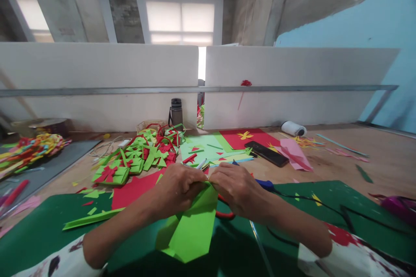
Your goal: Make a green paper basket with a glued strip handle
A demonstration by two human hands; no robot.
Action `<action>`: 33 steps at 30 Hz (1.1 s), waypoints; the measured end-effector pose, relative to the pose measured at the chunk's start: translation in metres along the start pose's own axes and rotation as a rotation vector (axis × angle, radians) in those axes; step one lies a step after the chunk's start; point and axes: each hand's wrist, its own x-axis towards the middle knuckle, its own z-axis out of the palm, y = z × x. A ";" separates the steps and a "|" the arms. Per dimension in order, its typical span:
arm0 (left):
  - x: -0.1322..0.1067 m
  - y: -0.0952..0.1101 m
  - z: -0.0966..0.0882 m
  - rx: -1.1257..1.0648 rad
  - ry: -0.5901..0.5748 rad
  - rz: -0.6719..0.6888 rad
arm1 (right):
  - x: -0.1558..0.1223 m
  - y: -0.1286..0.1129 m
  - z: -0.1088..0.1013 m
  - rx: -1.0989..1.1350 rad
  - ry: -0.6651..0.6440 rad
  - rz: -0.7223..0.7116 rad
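Observation:
My left hand (pixel 178 187) and my right hand (pixel 236 188) are both closed on the top edge of a folded light green paper (pixel 191 229), pinching it between them above the dark green cutting mat (pixel 48 225). The paper hangs down toward me. Red-handled scissors (pixel 224 214) lie on the mat just under my right hand. A pen (pixel 201 164) lies just beyond my left hand's knuckles.
A heap of green and red paper pieces (pixel 139 156) lies behind my left hand. A black phone (pixel 266 152), red sheet (pixel 240 136), pink paper (pixel 294 153), white roll (pixel 293 128) and dark bottle (pixel 176 111) sit further back by the white partition (pixel 97 78).

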 end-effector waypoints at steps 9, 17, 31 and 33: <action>0.001 -0.002 0.008 -0.138 -0.001 -0.022 | -0.012 0.001 0.002 0.254 0.030 0.162; 0.000 -0.005 0.012 -0.103 0.041 0.016 | -0.010 -0.003 -0.003 0.346 0.017 0.282; -0.004 -0.010 0.021 -0.099 0.002 0.010 | -0.013 -0.006 0.012 0.216 0.103 0.191; -0.004 -0.010 0.022 -0.123 -0.018 0.022 | -0.013 -0.007 0.011 0.212 0.087 0.158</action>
